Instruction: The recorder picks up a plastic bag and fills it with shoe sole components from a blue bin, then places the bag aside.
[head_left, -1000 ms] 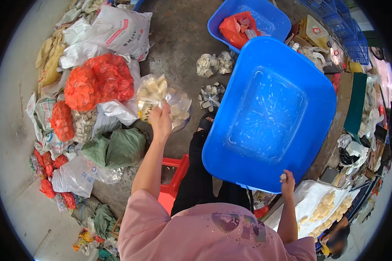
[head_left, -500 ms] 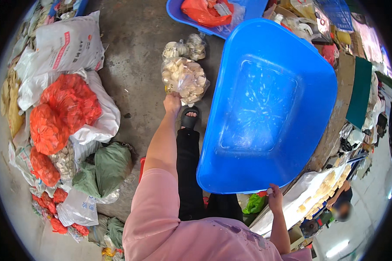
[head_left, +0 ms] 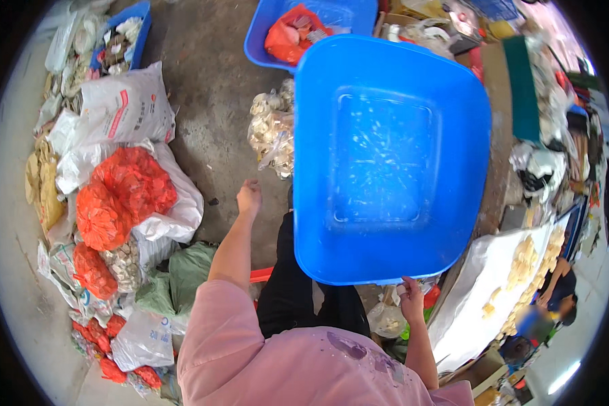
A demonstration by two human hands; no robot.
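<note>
Since a moment ago my left hand (head_left: 249,198) is letting go of the clear bag of pale pieces (head_left: 272,132), which is now lying on the concrete floor (head_left: 210,101) just left of the blue tub (head_left: 392,159); those fingers are hanging loosely open, holding nothing. My right hand (head_left: 411,298) is gripping the tub's near rim, fingers curled over the edge; the tub is tilting up in front of my legs, empty but for wet specks. I am judging it light yet bulky, stiff plastic, slippery when wet; a second grip on the opposite rim would steady it.
</note>
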